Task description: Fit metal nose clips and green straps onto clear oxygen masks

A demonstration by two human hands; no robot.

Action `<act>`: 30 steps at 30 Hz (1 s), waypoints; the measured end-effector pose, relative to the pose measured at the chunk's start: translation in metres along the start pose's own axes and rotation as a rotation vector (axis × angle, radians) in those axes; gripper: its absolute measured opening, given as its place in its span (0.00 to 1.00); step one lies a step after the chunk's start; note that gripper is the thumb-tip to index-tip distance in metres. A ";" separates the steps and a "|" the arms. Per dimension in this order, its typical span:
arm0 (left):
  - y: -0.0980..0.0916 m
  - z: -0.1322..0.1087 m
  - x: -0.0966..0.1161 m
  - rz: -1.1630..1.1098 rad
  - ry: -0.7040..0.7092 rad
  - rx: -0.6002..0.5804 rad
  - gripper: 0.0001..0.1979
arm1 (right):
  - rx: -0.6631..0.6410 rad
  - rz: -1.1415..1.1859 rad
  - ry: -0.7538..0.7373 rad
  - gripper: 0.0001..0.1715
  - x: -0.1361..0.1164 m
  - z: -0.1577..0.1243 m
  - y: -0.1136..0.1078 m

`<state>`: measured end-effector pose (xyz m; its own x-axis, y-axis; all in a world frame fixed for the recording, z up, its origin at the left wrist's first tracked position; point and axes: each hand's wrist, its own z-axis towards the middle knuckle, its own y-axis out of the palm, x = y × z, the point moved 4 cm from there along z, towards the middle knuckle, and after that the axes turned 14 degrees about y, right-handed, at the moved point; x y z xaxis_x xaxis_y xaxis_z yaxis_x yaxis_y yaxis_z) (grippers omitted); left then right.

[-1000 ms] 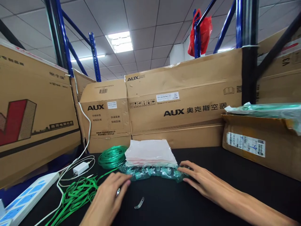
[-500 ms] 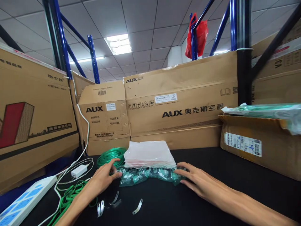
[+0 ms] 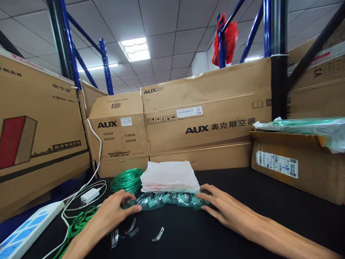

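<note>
A row of clear, green-tinted plastic masks lies on the black tabletop in front of me. My left hand cups the row's left end, its fingers bent and the thumb apart from them. At the right end, my right hand rests its spread fingertips against the last mask. Neither hand is closed around a mask. Right behind the row sits a stack of white sheets. Several small curved metal strips lie on the table nearer to me.
A coil of green tubing lies left of the sheets. Green cord, a white adapter and a power strip are at the left. Cardboard walls the back. An open carton holding plastic-wrapped items stands right.
My left hand has moved slightly down and left, its thumb now in front of the row's end. My right hand has shifted a little left. The row looks slightly straighter.
</note>
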<state>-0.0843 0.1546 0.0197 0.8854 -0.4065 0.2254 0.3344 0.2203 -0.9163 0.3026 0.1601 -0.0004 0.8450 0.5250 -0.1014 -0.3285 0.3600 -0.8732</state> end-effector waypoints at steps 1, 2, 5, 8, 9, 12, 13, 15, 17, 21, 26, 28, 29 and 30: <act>0.001 0.001 0.002 0.015 0.002 -0.002 0.18 | -0.006 -0.002 -0.002 0.18 -0.003 0.001 -0.002; 0.003 0.002 0.004 0.031 0.005 -0.003 0.16 | -0.011 -0.003 -0.003 0.18 -0.006 0.002 -0.003; 0.007 0.010 0.004 0.077 0.011 -0.008 0.11 | -0.014 -0.012 0.011 0.16 -0.010 0.006 -0.002; 0.014 0.019 0.001 0.111 0.013 -0.011 0.10 | 0.003 -0.036 0.057 0.16 -0.005 0.013 0.008; 0.016 0.022 0.000 0.118 0.015 -0.009 0.11 | 0.012 -0.047 0.079 0.18 -0.001 0.015 0.012; 0.022 0.027 -0.001 0.127 0.029 -0.008 0.12 | 0.032 -0.077 0.132 0.24 0.006 0.021 0.019; 0.022 0.027 -0.001 0.125 0.034 -0.011 0.13 | 0.033 -0.083 0.138 0.24 0.006 0.022 0.020; 0.022 0.025 -0.002 0.121 0.038 -0.017 0.14 | 0.029 -0.088 0.135 0.24 0.005 0.024 0.018; 0.016 0.021 -0.003 0.120 0.037 -0.011 0.15 | 0.025 -0.091 0.133 0.24 0.003 0.024 0.016; -0.009 0.002 -0.003 0.133 0.022 0.049 0.16 | 0.037 -0.105 0.152 0.24 -0.004 0.017 0.007; -0.035 -0.027 0.034 0.047 -0.015 0.280 0.23 | 0.080 -0.102 0.106 0.26 -0.045 -0.020 -0.019; -0.026 -0.032 0.074 -0.149 0.074 0.360 0.19 | 0.132 -0.043 0.033 0.34 -0.067 -0.041 -0.026; -0.015 -0.031 0.097 -0.264 0.126 0.337 0.16 | 0.157 -0.010 -0.013 0.40 -0.075 -0.051 -0.026; -0.002 -0.029 0.121 -0.359 0.195 0.303 0.13 | 0.201 0.017 -0.038 0.45 -0.081 -0.061 -0.024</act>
<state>0.0127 0.0796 0.0390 0.6300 -0.6555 0.4164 0.7111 0.2714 -0.6486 0.2681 0.0619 -0.0001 0.8236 0.5593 -0.0940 -0.4233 0.4959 -0.7583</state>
